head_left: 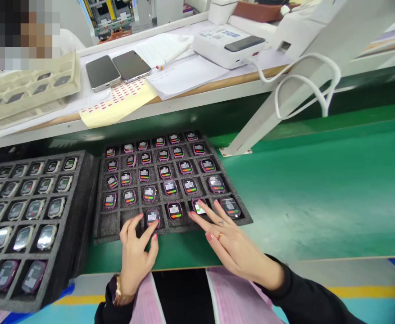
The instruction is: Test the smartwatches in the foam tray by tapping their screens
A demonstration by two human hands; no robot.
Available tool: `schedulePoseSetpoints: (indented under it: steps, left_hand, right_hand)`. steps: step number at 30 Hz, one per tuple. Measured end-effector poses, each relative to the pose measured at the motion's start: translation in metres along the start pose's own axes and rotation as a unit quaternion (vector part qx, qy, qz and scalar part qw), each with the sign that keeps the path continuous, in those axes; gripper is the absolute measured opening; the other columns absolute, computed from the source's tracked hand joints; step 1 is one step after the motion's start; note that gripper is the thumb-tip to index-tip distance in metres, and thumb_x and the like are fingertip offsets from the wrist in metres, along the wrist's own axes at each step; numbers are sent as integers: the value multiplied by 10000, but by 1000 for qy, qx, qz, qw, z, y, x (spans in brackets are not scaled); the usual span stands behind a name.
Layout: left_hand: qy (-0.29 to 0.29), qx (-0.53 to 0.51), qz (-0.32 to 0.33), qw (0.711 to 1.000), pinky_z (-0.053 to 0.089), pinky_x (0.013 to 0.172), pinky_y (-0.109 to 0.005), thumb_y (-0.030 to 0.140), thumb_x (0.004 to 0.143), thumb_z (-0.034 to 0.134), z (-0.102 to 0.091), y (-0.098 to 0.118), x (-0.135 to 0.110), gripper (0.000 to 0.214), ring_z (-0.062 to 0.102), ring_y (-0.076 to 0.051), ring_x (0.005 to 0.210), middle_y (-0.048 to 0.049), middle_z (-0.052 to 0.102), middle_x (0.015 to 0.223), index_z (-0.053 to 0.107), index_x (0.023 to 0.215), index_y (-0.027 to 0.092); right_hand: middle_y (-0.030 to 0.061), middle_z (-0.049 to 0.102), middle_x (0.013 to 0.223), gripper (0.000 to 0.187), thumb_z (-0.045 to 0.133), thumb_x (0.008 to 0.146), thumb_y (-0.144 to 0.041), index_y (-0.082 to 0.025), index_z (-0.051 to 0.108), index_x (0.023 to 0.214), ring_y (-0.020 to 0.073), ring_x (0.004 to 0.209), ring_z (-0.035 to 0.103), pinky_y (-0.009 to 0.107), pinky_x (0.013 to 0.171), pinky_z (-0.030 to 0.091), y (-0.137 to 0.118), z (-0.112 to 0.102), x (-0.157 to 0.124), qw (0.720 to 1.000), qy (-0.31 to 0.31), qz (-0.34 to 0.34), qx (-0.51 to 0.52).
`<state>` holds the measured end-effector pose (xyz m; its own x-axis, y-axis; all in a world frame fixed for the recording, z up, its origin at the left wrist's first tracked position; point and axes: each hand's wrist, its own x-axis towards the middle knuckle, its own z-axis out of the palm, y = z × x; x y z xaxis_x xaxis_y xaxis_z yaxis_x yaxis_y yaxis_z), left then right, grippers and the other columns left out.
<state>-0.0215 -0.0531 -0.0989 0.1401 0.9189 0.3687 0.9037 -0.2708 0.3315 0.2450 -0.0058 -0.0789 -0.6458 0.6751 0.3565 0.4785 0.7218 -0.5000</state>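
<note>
A dark grey foam tray (156,183) holds rows of purple-framed smartwatches with lit screens. My left hand (137,247) is over its front edge, fingers apart, one fingertip on a front-row watch (152,216). My right hand (236,245) is spread open, its fingertips over another front-row watch (199,206) whose screen shows white and green. To the right of those fingers lies a dark-screened watch (230,207). Between both hands sits a watch with a text screen (174,209). Neither hand is gripping anything.
At the left stands a stack of foam trays (58,216) with more watches. Behind, a raised shelf carries two phones (102,72), a white box device (227,45) and a pale plastic tray (28,90). A slanted white leg (261,112) and a looped cable (324,101) are at right.
</note>
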Motion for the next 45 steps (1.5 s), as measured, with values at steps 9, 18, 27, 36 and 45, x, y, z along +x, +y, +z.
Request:
schedulePoseSetpoints:
  steps: [9,18,27,36,45]
  left_hand:
    - [3,-36,-17,999,361,1042,-446,141,913,547,-1,-4,-5,392,394,-275,1220,-100,455,1317,596,1284,257]
    - [60,-111,-18,992,415,961,-336,57,908,528,-1,-11,-4,340,502,-191,1062,-70,557,1113,612,1208,193]
    - [8,-120,11,993,430,953,-364,118,892,531,-5,-10,-4,358,476,-216,1066,-75,534,1150,642,1215,226]
    - [-3,-91,-7,996,442,927,-366,198,914,533,-2,-11,-7,359,482,-222,1040,-73,533,1136,639,1252,262]
    - [73,-124,-136,980,465,898,-322,141,956,488,-7,-25,-5,413,558,-182,991,-70,612,1051,479,1364,199]
  right_hand:
    - [158,473,1464,479,285,1048,-102,-31,287,1521,304,1471,146,662,1171,213,-9,18,25,997,-79,-3,-23]
    - [177,508,1430,395,278,1059,-107,-65,434,1420,304,1461,206,688,1159,201,-4,22,46,1000,-18,23,-5]
    - [160,507,1434,434,279,1062,-124,-110,389,1481,300,1454,232,699,1152,195,-10,31,56,998,-22,23,54]
    - [135,557,1391,443,284,1060,-118,-114,390,1490,291,1446,255,693,1165,160,-16,42,67,998,0,30,55]
    - [170,568,1368,426,267,1058,-144,-29,572,1332,324,1433,276,667,1168,236,-30,45,100,998,-62,14,-5]
